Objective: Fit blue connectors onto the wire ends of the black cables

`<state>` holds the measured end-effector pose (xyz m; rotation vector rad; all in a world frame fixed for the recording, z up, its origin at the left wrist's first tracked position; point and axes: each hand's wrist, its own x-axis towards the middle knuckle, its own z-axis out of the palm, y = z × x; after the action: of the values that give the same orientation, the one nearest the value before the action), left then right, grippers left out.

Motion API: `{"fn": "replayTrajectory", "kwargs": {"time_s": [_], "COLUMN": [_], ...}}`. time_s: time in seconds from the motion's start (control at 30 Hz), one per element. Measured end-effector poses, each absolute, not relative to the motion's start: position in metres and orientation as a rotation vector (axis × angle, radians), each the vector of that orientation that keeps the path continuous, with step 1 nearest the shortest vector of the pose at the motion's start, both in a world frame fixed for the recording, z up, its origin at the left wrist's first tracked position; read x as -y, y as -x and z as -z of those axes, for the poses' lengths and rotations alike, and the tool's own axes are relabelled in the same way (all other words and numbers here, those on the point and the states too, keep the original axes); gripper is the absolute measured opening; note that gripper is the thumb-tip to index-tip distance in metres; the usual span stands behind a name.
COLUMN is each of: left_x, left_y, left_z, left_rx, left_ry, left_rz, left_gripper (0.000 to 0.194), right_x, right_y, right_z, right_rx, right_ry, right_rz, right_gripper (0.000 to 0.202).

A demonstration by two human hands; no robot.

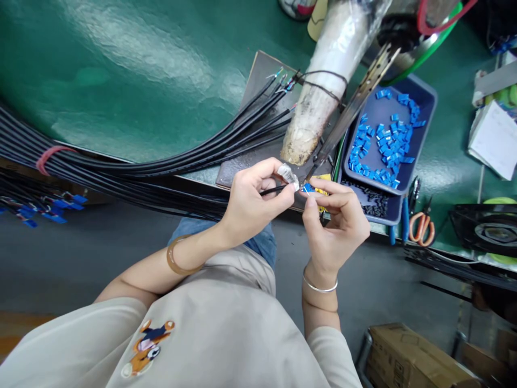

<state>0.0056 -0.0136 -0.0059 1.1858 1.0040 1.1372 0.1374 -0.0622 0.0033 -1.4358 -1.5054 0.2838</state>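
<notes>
My left hand (pixel 258 199) is closed around the end of a black cable (pixel 271 191), with white wrapping on a fingertip. Just to its right, my right hand (pixel 337 221) pinches a small blue connector (pixel 308 188) between thumb and fingers. The cable's end and the connector nearly meet; fingers partly hide the fine wires there. A yellow piece (pixel 324 178) sits behind the connector. Above both hands, a metal tool tip (pixel 313 170) points down beside a white wrapped tube (pixel 319 102).
Black cables (pixel 161 168) run leftward along the green table (pixel 141 64), bound by a red band (pixel 50 156). A bin (pixel 424 113) of blue connectors stands right, with black parts (pixel 374 200) below it. Orange-handled pliers (pixel 422 229) lie near the edge.
</notes>
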Motion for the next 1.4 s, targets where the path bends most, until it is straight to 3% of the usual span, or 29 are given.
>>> {"fn": "replayTrajectory", "kwargs": {"time_s": [0.4,0.93,1.4], "left_x": [0.015,0.016,0.014], "left_y": [0.002,0.004,0.016], "left_z": [0.008,0.006,0.017], "left_rx": [-0.862,-0.803,-0.697], "left_ry": [-1.004,-0.929,-0.873], "left_rz": [-1.023,-0.929,-0.804], "left_gripper": [0.010,0.018,0.017], "right_x": [0.066,0.076,0.077], "right_y": [-0.136,-0.132,-0.131], "right_z": [-0.002,0.001,0.001], "right_rx": [1.343,1.424,1.301], "right_ry": [1.455,1.458,1.401], "right_rz": [-0.576,-0.415,-0.633], "right_gripper": [0.010,0.008,0.011]}}
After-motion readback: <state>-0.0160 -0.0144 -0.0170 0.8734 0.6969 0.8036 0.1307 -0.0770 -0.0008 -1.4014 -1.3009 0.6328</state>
